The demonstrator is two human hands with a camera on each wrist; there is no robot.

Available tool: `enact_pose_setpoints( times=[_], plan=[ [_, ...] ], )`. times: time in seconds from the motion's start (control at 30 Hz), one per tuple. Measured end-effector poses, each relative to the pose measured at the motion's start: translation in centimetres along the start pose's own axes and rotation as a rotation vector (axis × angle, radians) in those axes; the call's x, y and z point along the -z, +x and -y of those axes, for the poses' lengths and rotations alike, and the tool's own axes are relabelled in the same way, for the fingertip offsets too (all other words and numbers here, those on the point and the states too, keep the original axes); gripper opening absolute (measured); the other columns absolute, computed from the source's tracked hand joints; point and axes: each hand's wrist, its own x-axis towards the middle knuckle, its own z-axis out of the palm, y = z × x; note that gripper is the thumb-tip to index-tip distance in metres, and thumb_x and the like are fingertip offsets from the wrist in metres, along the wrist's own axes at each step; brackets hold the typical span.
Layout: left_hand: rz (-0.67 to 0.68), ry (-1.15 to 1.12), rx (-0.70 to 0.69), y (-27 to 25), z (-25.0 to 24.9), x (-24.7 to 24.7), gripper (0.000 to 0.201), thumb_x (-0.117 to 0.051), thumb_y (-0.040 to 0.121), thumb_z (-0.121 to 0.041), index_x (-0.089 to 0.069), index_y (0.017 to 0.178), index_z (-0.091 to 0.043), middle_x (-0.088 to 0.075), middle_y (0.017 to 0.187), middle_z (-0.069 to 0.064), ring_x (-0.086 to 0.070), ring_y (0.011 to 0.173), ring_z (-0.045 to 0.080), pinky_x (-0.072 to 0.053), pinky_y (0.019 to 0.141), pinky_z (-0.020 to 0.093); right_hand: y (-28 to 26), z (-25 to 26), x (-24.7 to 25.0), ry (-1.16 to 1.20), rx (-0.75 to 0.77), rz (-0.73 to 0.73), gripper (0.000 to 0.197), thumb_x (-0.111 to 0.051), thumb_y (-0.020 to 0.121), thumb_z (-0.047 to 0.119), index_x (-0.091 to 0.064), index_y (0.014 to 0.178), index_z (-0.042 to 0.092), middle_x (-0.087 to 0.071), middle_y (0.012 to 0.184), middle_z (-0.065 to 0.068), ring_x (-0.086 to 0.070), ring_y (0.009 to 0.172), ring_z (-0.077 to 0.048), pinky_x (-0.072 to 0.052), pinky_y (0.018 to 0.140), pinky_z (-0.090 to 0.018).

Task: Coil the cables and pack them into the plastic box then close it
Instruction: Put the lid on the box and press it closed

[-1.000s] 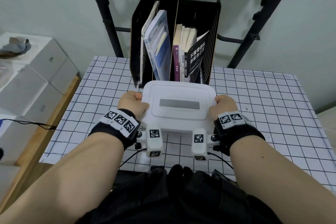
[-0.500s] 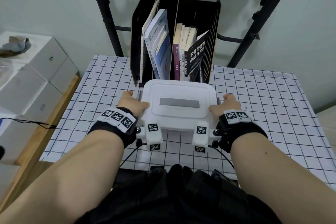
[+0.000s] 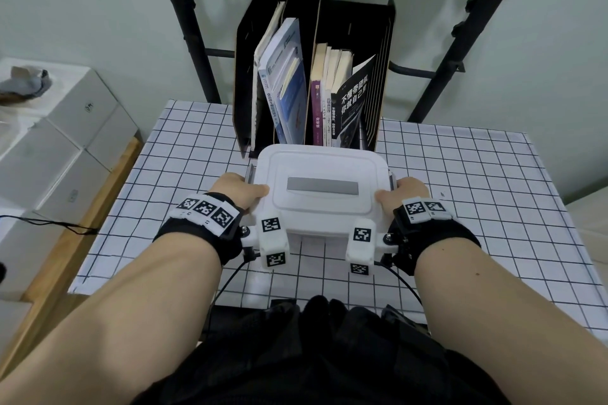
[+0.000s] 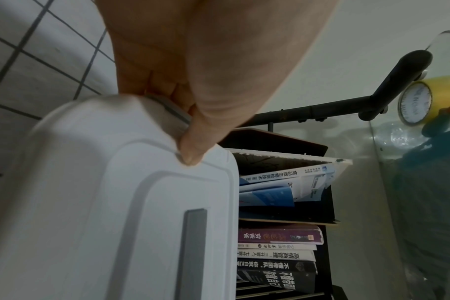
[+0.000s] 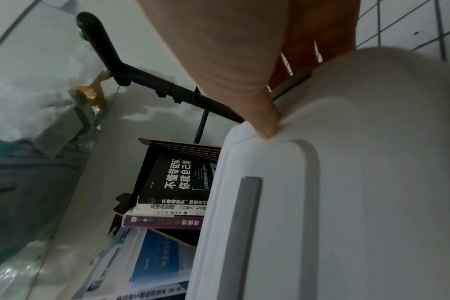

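Left hand (image 3: 237,191) and right hand (image 3: 405,195) gripping (thumbs on top), forearms parallel

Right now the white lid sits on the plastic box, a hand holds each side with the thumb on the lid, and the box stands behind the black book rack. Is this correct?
One detail is wrong: the head view shows the plastic box in front of the black book rack, nearer the person, not behind it. The rest holds: the white lid is on, with the left hand and right hand at its sides.

Plastic box (image 3: 322,194) sits on the table (image 3: 477,207), centred, lid (image 3: 320,171) on top. File rack (image 3: 316,76) with books (image 3: 286,85) stands just behind it at the table's back edge. Left hand (image 3: 235,191) on the box's left side, right hand (image 3: 403,192) on its right, thumbs on the lid. Stacked cartons (image 3: 49,148) off the table's left edge.
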Motion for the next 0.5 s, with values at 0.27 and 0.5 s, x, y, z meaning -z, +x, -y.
enact_pose_setpoints(
  times=[0.27, 0.5],
  plan=[
    [0.005, -0.024, -0.002, 0.36, 0.15, 0.00, 0.037, -0.070, 0.081, -0.027, -0.062, 0.103, 0.001, -0.069, 0.095, 0.018, -0.065, 0.076, 0.030, -0.055, 0.063, 0.034, 0.34, -0.10, -0.48, 0.022, 0.060, -0.072, 0.030, -0.060, 0.084, 0.009, -0.053, 0.112, 0.001, -0.061, 0.104, -0.015, -0.051, 0.080, -0.025, -0.038, 0.064, -0.027],
    [-0.005, -0.003, -0.027, 0.42, 0.18, 0.06, 0.038, -0.069, 0.080, -0.029, -0.062, 0.102, 0.002, -0.070, 0.096, 0.018, -0.066, 0.083, 0.033, -0.054, 0.077, 0.039, 0.78, -0.12, -0.22, -0.051, 0.085, -0.055, 0.021, -0.060, 0.085, 0.010, -0.054, 0.104, 0.003, -0.055, 0.090, -0.010, -0.053, 0.078, -0.027, -0.038, 0.062, -0.027]
  ],
)
